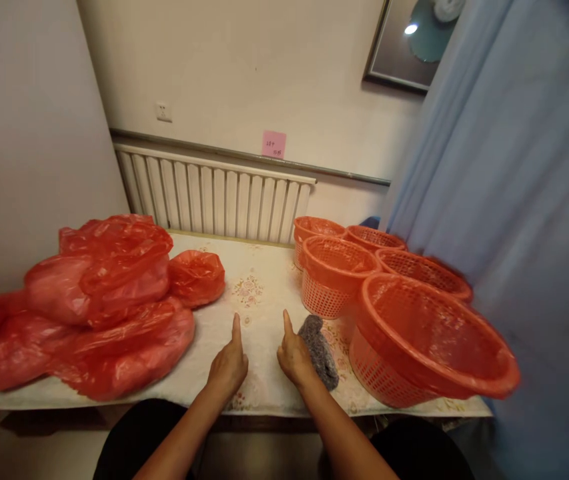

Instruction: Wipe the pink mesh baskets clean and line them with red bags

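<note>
Over the front middle of the table, my left hand has its index finger stretched forward and the other fingers curled, holding nothing. My right hand makes the same shape a little to the right, also with nothing in it. Just right of my right hand lies a dark grey knitted or fuzzy item. Several orange-red plastic baskets lined with red bags stand on the right. On the left are several filled red plastic bags, with a smaller red bag beside them.
The table has a pale flowered cloth. Behind it are a white radiator and a wall with a pink note, a socket and a framed picture. A blue curtain hangs at the right.
</note>
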### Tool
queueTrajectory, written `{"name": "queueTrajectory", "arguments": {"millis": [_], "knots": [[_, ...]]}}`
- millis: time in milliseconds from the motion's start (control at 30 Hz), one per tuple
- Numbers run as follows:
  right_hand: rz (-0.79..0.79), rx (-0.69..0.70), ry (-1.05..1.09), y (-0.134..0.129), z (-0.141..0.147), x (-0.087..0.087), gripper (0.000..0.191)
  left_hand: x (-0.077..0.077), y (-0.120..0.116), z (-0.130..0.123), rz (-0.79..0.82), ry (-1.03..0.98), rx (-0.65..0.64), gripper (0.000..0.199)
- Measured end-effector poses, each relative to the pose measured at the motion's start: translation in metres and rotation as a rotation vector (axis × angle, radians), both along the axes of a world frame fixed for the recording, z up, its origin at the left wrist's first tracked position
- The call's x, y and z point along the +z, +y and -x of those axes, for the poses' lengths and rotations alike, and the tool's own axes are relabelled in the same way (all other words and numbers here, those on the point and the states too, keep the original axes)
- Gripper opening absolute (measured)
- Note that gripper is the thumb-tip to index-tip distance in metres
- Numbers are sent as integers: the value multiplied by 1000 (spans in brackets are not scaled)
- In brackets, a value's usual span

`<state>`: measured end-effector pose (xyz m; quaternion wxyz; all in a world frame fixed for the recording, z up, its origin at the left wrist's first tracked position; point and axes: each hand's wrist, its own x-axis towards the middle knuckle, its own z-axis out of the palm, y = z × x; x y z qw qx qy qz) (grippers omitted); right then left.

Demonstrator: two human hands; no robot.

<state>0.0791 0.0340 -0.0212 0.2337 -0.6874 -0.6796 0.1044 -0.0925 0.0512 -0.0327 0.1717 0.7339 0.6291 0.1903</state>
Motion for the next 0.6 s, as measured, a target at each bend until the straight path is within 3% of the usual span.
{"name": "queueTrajectory", "arguments": {"millis": [600], "knots": [[-20,4,3,7,-7,-14,88,-5,-2,0,-43,-53,-47,93]]}}
